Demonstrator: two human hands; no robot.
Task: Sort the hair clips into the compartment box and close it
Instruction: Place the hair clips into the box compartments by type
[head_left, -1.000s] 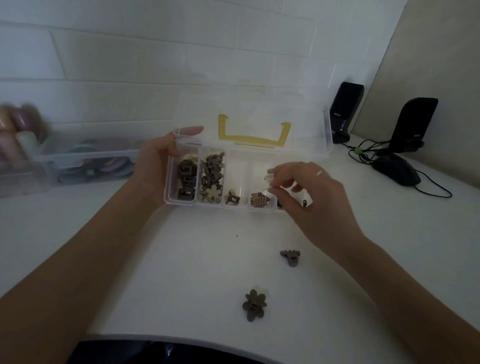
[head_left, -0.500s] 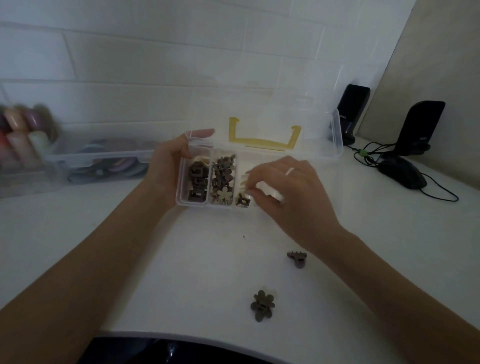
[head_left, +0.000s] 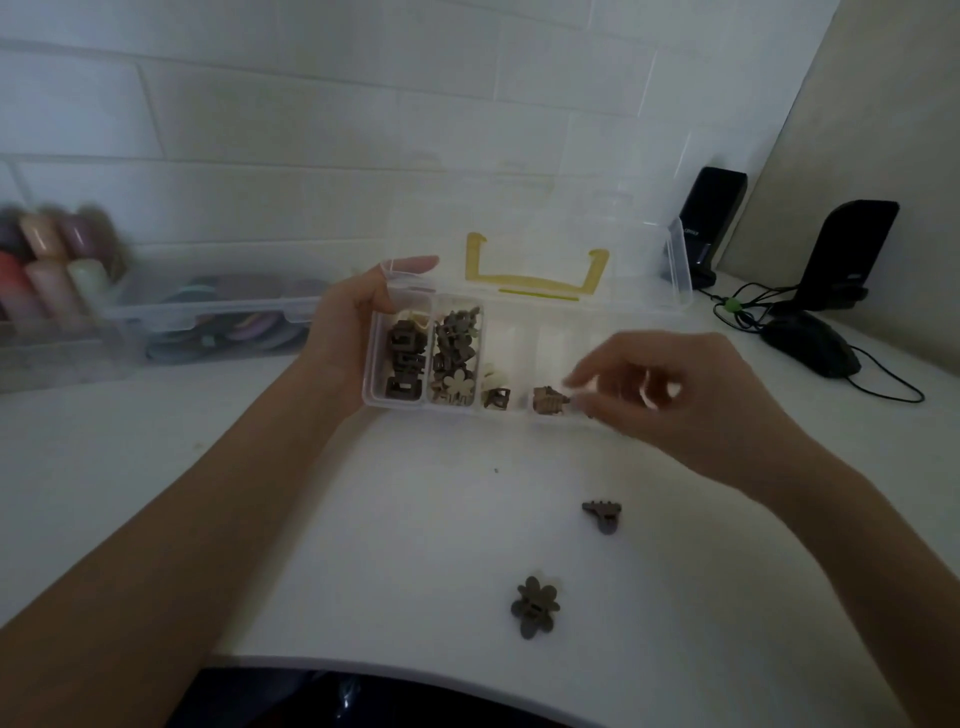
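The clear compartment box (head_left: 556, 338) lies open on the white table, its lid (head_left: 649, 260) with a yellow handle tipped back. My left hand (head_left: 343, 332) grips the box's left end. The left compartments hold several brown clips, with a cream clip (head_left: 491, 374) in the third and a brown clip (head_left: 548, 400) in the fourth. My right hand (head_left: 691, 395) hovers over the box's right part, fingers loosely curled and blurred, with nothing seen in them. A small brown claw clip (head_left: 602, 514) and a brown flower clip (head_left: 535, 605) lie loose on the table in front of the box.
A clear bin (head_left: 223, 317) of coloured items and blurred pastel bottles (head_left: 47, 265) stand at the left against the wall. Two black speakers (head_left: 706, 234) (head_left: 847, 254) and a black mouse (head_left: 810, 345) with its cable sit at the right. The table's front edge (head_left: 415, 670) is close.
My right hand carried a cream clip over the third compartment, let it go there, then moved right. My left hand kept its hold on the box.
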